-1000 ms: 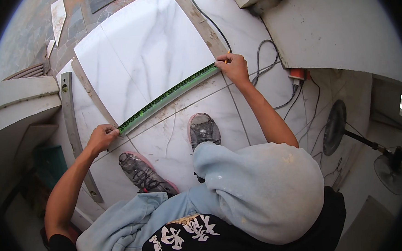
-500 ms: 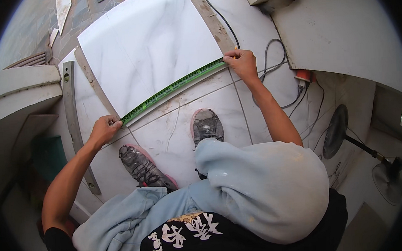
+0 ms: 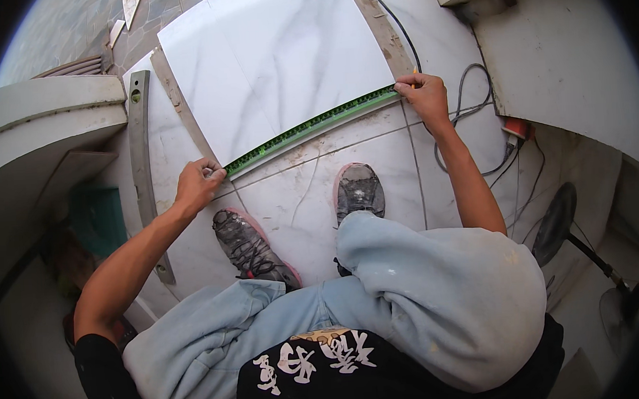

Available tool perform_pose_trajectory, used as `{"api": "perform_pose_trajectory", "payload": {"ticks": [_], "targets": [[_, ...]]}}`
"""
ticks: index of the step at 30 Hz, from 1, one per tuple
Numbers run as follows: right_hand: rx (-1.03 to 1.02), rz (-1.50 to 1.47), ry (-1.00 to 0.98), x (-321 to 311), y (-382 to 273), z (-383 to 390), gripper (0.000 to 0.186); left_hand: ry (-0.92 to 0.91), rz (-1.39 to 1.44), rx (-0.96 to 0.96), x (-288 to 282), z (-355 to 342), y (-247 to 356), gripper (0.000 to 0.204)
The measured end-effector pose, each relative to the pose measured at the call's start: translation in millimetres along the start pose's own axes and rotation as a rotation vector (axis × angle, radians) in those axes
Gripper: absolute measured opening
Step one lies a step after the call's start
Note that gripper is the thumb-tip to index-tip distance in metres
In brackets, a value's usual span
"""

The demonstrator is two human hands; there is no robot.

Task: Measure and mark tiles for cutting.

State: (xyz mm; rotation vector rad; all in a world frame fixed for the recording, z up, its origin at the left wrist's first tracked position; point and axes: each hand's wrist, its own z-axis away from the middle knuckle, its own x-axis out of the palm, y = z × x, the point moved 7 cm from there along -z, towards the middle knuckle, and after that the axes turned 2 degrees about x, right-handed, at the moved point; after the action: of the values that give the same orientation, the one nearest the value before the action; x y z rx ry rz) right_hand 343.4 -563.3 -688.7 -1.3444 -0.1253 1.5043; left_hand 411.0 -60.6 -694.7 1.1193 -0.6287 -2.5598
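A long green strip (image 3: 308, 129) with a row of dark openings or marks lies along the near edge of a large white marbled tile (image 3: 267, 53). Its left end is pinched between the thumb and fingers of my left hand (image 3: 200, 183), by the tile's near left corner. At the near right corner, my right hand (image 3: 424, 99) closes on the other end. A thin yellow-orange pencil-like stick (image 3: 416, 76) pokes up from the right fingers. How far the strip runs under my fingertips is hidden.
A grey spirit level (image 3: 142, 152) lies left of the tile. Grey-brown strips (image 3: 182, 105) flank the tile. A black cable (image 3: 466, 92) coils at right near a red-orange plug or socket (image 3: 516, 127). My shoes (image 3: 359, 190) stand on the tiled floor. A round dark fan-like object (image 3: 555, 222) stands at lower right.
The whole view has shifted, so the scene sits further right in the picture. Both hands keep their hold on the strip's ends, and the strip stays along the tile's edge.
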Motion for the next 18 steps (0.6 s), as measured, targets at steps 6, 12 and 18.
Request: {"api": "perform_pose_trajectory", "payload": {"ticks": [6,12,18], "targets": [[-0.024,0.0,0.037,0,1,1,0.017,-0.074,0.207,-0.142,6,-6,-11,0.015],[0.025,-0.082,0.046,-3,7,1,0.021,-0.126,0.21,-0.18,5,-8,-2,0.015],[-0.011,-0.084,0.027,-2,5,-1,0.018,-0.125,0.138,-0.201,5,-8,0,0.014]]}}
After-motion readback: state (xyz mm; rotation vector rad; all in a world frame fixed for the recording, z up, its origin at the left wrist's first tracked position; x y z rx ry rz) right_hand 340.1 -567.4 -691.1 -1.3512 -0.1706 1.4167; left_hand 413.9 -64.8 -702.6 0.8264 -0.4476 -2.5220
